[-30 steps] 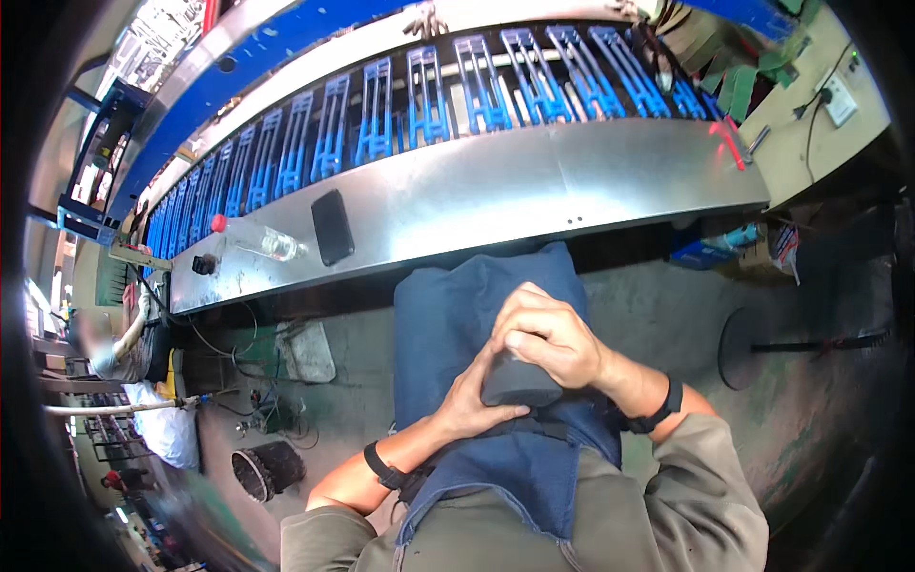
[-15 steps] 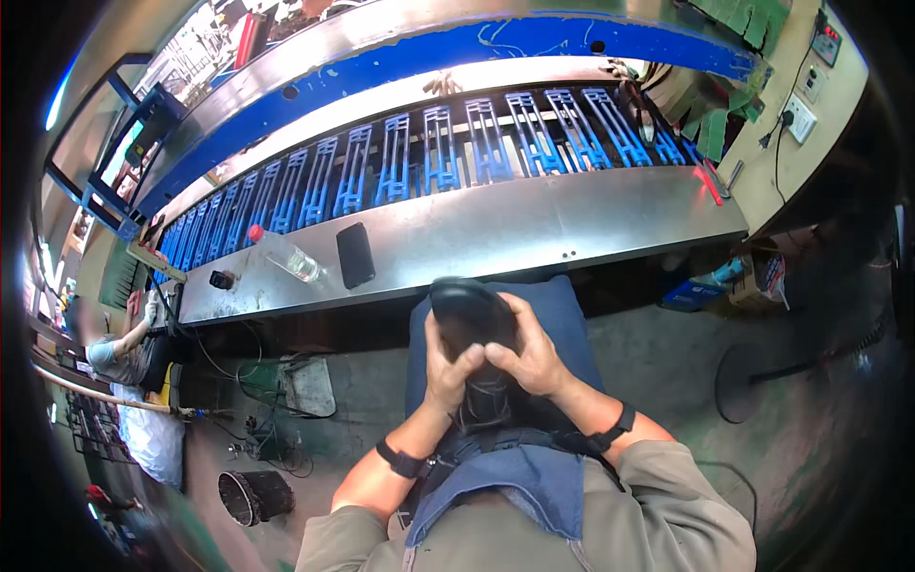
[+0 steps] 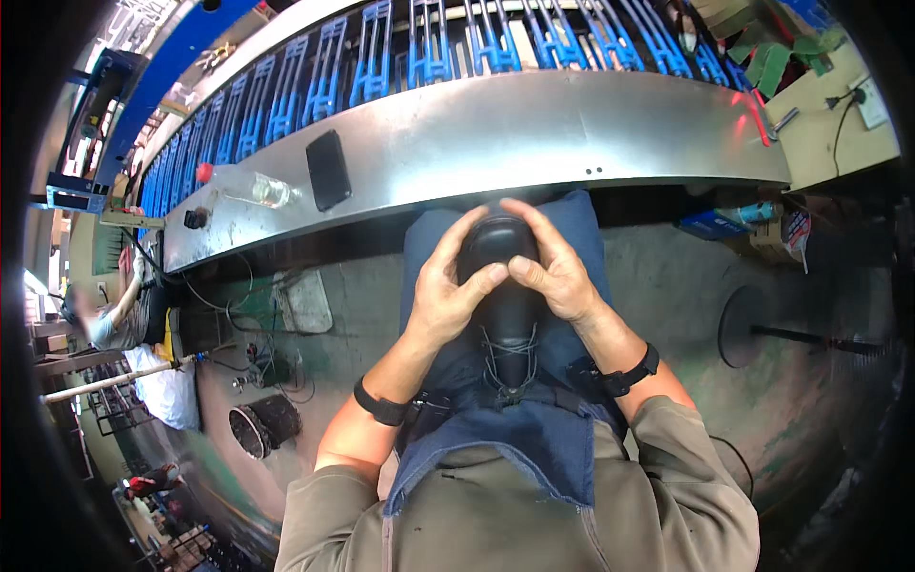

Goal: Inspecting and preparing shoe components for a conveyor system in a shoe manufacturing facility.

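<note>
A black shoe (image 3: 498, 240) rests over my lap, its rounded toe pointing toward the bench and loose laces or cords (image 3: 510, 357) at its near end. My left hand (image 3: 445, 286) curves round the left side of the toe, and my right hand (image 3: 560, 275) round the right side. Both thumbs press on the top of the shoe, their tips almost meeting. The fingers wrap forward along the edges of the toe, and the underside is hidden. Dark blue cloth (image 3: 429, 243) lies beneath the shoe and hands.
Ahead runs a metal bench (image 3: 457, 119) with a black phone (image 3: 329, 170), a clear red-capped bottle (image 3: 250, 184) and a row of blue racks (image 3: 429, 57). A black bucket (image 3: 263, 426) stands on the floor at left. Another person (image 3: 116, 319) sits farther left.
The view has tipped down, so bench and racks appear higher. Both hands have moved forward over the toe, their fingertips now closer together at its front; the shoe lies flatter.
</note>
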